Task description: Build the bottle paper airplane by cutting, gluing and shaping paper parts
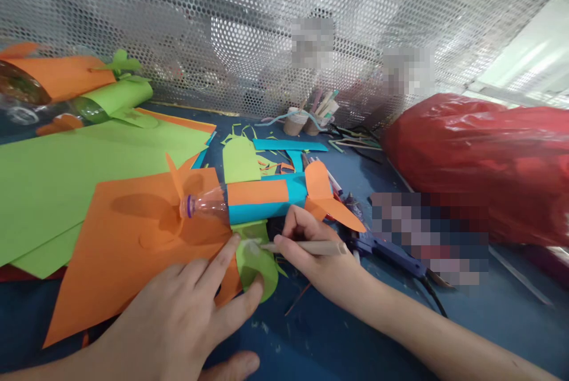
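A model plane lies on the table, made of a clear plastic bottle wrapped in blue and orange paper, with an orange propeller at its neck and orange tail fins. My right hand grips a pale-barrelled pen, its tip against the near green paper wing, beside a whitish mark. Spread over the wing's left edge are the fingers of my left hand, which rests flat and holds nothing. The far green wing sticks out behind the bottle.
Beneath the plane's nose lies orange paper, beside stacked green sheets. Other paper-covered bottles stand at back left. A blue glue gun with its cord lies right, near a red plastic bag. Cups of pens stand by the perforated metal screen.
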{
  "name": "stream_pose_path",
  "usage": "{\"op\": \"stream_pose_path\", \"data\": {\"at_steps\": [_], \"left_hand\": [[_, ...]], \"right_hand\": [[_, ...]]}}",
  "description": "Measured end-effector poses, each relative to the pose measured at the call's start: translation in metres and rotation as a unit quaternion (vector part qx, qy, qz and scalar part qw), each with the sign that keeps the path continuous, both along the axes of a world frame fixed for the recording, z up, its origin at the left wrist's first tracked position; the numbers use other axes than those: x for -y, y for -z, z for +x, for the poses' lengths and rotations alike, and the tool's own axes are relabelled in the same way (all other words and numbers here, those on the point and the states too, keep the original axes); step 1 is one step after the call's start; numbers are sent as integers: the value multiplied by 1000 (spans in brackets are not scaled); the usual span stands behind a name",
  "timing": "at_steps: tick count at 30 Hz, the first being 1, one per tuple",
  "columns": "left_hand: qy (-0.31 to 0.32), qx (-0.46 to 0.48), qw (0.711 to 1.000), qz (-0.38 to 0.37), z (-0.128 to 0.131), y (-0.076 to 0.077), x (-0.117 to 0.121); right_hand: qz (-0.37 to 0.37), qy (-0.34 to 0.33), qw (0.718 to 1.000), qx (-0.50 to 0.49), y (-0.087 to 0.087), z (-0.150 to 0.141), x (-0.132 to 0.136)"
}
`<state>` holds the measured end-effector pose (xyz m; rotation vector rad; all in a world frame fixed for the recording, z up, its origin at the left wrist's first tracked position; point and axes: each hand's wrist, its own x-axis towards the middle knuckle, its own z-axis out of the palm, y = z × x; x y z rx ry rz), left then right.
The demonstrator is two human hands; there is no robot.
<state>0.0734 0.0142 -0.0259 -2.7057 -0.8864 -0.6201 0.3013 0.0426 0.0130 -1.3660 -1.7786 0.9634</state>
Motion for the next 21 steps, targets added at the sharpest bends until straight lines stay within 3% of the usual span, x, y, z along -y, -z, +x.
{"op": "stream_pose_path", "data": {"at_steps": [14, 21], "left_hand": [[7, 0, 1000, 12, 1, 2, -3], [-3, -82, 996, -29, 2, -16, 1]], "right_hand": [[12, 4, 1000, 4, 1, -1, -2], [4, 5, 1000, -1, 2, -1, -3]]}}
